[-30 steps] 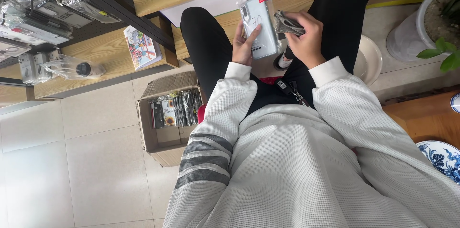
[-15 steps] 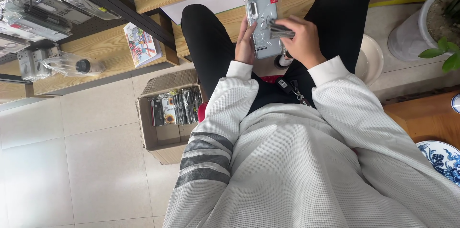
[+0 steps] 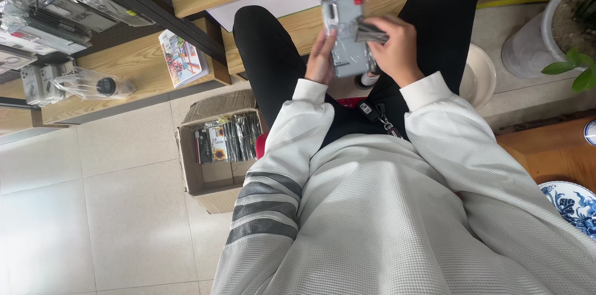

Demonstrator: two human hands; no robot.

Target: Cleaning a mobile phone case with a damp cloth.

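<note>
Two hands are busy: my left hand [image 3: 321,59] steadies the clear-wrapped grey phone case [image 3: 346,34] from its side, my right hand [image 3: 392,47] closes around a dark folded piece at its edge, so handling looks midway.

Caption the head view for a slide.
Seated person's left hand and right hand hold a clear-wrapped phone case above a cardboard box.

The clear plastic packet holding a pale grey phone case [image 3: 345,28] is cut off at the top edge; the left hand [image 3: 321,59] shows only its back, its fingers hidden behind the packet; the small dark item under the right hand [image 3: 397,47] is too blurred to identify; the blue-and-white patterned porcelain dish [image 3: 574,205] is cropped by the right edge.
</note>
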